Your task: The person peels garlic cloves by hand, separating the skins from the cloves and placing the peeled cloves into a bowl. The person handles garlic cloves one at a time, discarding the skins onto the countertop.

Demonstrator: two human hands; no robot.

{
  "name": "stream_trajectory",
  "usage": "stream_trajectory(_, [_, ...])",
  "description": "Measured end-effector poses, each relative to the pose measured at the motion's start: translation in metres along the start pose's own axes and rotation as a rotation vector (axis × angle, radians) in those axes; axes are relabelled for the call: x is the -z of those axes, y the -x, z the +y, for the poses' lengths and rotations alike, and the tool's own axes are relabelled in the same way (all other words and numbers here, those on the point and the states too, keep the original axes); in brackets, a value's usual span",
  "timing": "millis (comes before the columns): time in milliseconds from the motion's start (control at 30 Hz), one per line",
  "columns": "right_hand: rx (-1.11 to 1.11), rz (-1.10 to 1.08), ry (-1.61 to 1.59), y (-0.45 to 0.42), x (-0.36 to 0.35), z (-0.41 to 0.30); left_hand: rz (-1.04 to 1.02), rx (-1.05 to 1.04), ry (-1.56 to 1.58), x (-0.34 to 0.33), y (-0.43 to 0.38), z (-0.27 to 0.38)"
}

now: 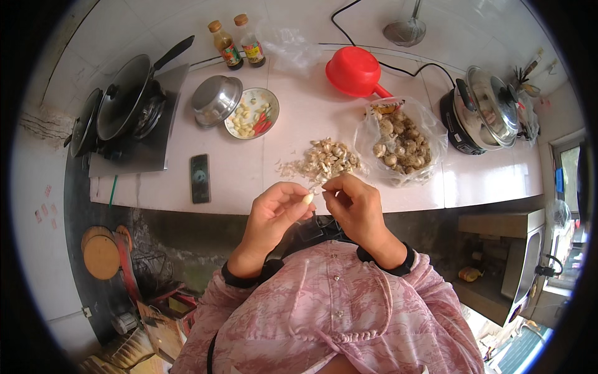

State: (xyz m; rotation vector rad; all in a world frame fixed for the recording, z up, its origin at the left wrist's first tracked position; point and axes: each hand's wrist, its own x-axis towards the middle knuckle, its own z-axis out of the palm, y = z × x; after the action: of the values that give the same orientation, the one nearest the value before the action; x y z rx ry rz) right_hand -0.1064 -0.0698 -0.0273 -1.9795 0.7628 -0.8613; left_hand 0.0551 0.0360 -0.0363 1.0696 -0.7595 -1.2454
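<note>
Between the thumb and fingers of my left hand is a peeled garlic clove. My right hand is just to its right, thumb and index finger curled close together; whether a bit of skin is between them cannot be told. Beyond my hands lies a heap of unpeeled garlic cloves with loose skins on its left. A clear plastic bag of whole garlic bulbs stands to the right. Further left, a patterned plate holds peeled cloves and red chillies.
An upturned metal bowl touches the plate. A phone lies near the counter's front edge. Lidded pans are on the stove at left. A red plastic ladle, two sauce bottles and an electric pot stand further back.
</note>
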Motion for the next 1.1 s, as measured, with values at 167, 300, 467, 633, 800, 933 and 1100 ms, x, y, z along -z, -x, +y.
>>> stream_trajectory(167, [0.218,-0.019,0.081,0.002,0.001,-0.008,0.038,-0.022,-0.027,-0.004,0.000,-0.002])
stream_trajectory(300, [0.343,-0.013,0.204,0.001,0.001,-0.011,0.047,-0.042,-0.099,-0.005,0.001,-0.003])
stream_trajectory(467, [0.380,0.008,0.297,0.004,0.000,-0.011,0.070,-0.099,-0.132,-0.006,0.001,-0.009])
stream_trajectory(633, [0.408,0.017,0.336,0.003,0.000,-0.010,0.072,-0.158,-0.208,-0.009,0.002,-0.011])
stream_trajectory(800, [0.250,0.015,0.193,0.003,-0.001,-0.012,0.073,-0.070,-0.111,-0.012,0.004,-0.004])
stream_trajectory(933, [0.056,-0.014,-0.039,0.004,-0.002,-0.005,0.096,0.010,-0.069,-0.016,0.005,0.002])
stream_trajectory(1100, [-0.158,-0.095,-0.292,0.005,0.000,0.001,0.045,0.039,0.026,-0.009,0.005,-0.002])
